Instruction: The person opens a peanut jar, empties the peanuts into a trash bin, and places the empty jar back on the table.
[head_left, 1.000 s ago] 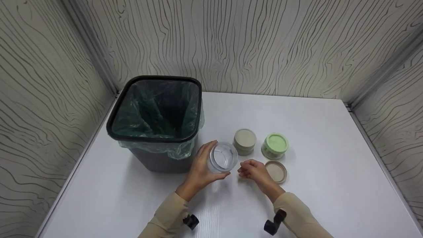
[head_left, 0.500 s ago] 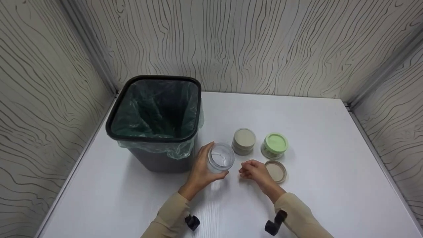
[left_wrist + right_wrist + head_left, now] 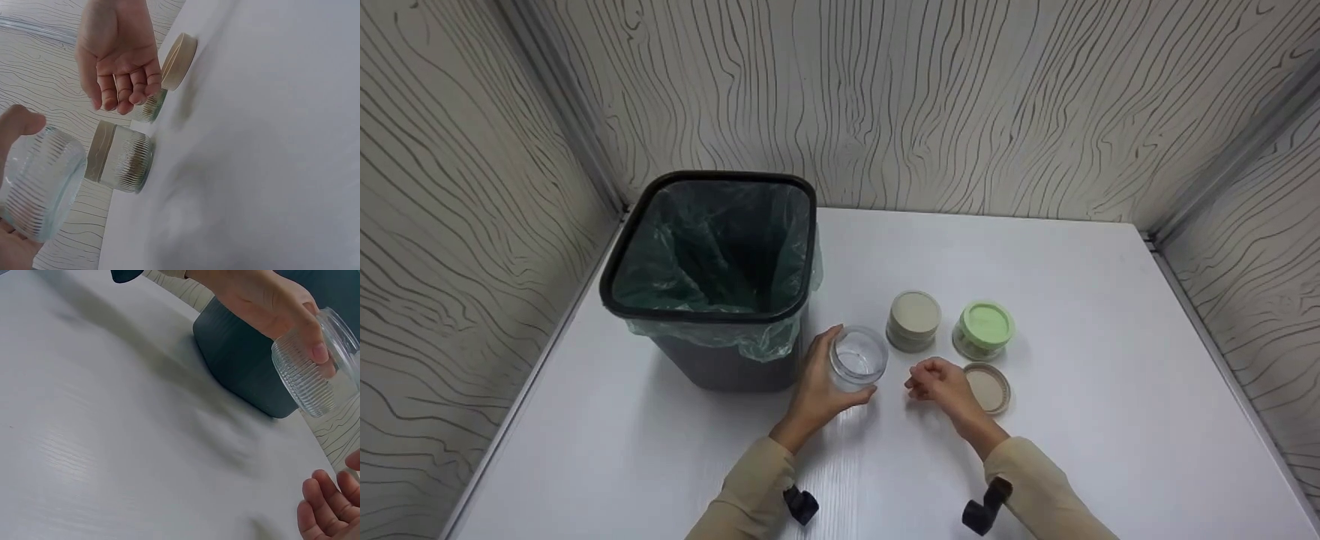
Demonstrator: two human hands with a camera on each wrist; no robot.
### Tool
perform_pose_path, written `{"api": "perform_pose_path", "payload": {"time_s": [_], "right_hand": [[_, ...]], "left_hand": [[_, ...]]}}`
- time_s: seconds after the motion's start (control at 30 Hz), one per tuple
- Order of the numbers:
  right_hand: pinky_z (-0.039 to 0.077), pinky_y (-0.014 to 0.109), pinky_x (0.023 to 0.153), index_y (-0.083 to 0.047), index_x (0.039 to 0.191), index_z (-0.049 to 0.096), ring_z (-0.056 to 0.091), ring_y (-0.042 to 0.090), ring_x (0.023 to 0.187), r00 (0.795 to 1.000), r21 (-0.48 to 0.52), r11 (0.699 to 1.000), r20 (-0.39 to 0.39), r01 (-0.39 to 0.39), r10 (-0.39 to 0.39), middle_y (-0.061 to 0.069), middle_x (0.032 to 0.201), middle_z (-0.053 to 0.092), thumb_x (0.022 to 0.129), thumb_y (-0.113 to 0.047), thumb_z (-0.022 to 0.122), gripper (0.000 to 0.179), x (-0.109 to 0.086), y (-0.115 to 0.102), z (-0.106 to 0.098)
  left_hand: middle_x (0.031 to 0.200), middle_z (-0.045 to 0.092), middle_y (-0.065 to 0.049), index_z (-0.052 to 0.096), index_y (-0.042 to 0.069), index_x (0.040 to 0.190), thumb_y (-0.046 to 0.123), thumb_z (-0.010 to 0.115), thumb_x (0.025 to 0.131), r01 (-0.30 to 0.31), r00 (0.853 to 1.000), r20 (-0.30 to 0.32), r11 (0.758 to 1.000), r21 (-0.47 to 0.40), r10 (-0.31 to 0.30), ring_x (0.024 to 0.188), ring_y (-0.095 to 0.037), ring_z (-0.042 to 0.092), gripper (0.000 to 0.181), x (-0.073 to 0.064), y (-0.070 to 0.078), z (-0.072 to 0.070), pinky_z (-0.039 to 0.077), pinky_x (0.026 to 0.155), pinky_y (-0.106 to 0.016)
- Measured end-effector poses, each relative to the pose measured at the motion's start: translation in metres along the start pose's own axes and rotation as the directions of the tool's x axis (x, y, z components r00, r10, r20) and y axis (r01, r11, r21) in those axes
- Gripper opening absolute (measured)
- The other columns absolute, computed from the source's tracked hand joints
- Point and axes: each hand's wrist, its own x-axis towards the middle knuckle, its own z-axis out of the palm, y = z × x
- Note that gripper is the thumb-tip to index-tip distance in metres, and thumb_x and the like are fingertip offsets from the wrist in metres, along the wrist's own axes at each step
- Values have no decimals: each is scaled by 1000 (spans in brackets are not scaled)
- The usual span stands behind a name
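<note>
My left hand (image 3: pixel 816 394) grips a clear glass jar (image 3: pixel 860 355) by its side, thumb and fingers on opposite walls. The jar has no lid on it, and its mouth faces up toward the head camera. Ribbed glass shows in the left wrist view, where the jar (image 3: pixel 42 185) is held above the white tabletop. To the right of it, my right hand (image 3: pixel 946 391) hovers with loosely curled fingers and nothing in them. A beige round lid (image 3: pixel 990 388) lies on the table, its inside facing up, partly behind that hand.
Beyond my hands stand a ribbed jar with a beige lid (image 3: pixel 916 313) and another with a green lid (image 3: pixel 988 324). On the left is a dark bin (image 3: pixel 720 367) with a black rim and green liner. Patterned walls (image 3: pixel 885 105) enclose the table.
My left hand has shifted the glass jar slightly left and toward me, away from the beige-lidded jar. The right hand has hardly moved.
</note>
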Motion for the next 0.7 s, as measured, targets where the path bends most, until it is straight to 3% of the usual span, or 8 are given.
{"api": "perform_pose_path", "payload": {"time_s": [0.23,0.43,0.7], "right_hand": [[56,25,67,2,90,59,63,11,69,994,-136,988,-68,71,-81,7,77,69,91,-6,57,8,-1,-1,2],[56,22,66,2,89,59,63,10,68,992,-144,986,-83,84,-97,8,78,68,91,-3,57,6,0,1,2],[51,15,61,4,88,59,61,6,65,978,-201,964,-76,175,-193,15,80,68,90,-4,60,9,-1,3,-1]], "left_hand": [[129,56,-16,43,0,135,20,90,58,21,1000,-20,1000,11,-21,121,-29,55,92,0,-7,5,46,105,-45],[130,56,-16,42,0,135,20,90,59,29,999,-24,999,25,-28,121,-29,56,92,1,-10,7,46,105,-46],[131,57,-16,42,1,136,21,90,60,54,998,-23,998,21,-53,121,-29,56,92,0,-16,11,48,104,-46]]}}
